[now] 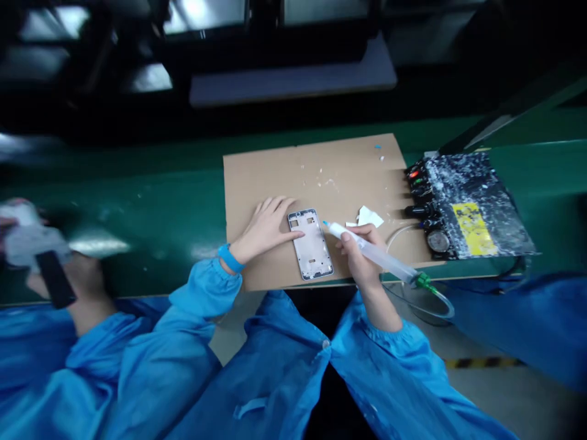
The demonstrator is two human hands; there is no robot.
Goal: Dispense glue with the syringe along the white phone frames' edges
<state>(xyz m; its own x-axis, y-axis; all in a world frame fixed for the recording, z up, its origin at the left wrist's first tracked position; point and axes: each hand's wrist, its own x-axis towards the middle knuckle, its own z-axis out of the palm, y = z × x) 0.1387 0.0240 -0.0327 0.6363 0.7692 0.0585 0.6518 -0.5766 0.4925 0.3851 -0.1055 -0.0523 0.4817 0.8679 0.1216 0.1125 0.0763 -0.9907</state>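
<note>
A phone frame (313, 245) with small cut-outs lies flat on a sheet of cardboard (261, 177). My left hand (267, 227) rests at its left side, fingers stretched out and the thumb on the frame's edge. In my right hand (360, 253) is a glue syringe (385, 259), held slantwise like a pen. Its blue tip points at the frame's upper right side, seemingly just apart from it. A green cap and a clear tube are at the syringe's rear end. Crumpled white paper (369, 217) lies just beyond my right hand.
A glue dispenser box (477, 208) with knobs, a gauge and a yellow label stands at the right, with hoses and cables around it. At the left, a co-worker's hands (85, 281) hold a dark phone-like piece. White specks dot the cardboard on the green table (174, 214).
</note>
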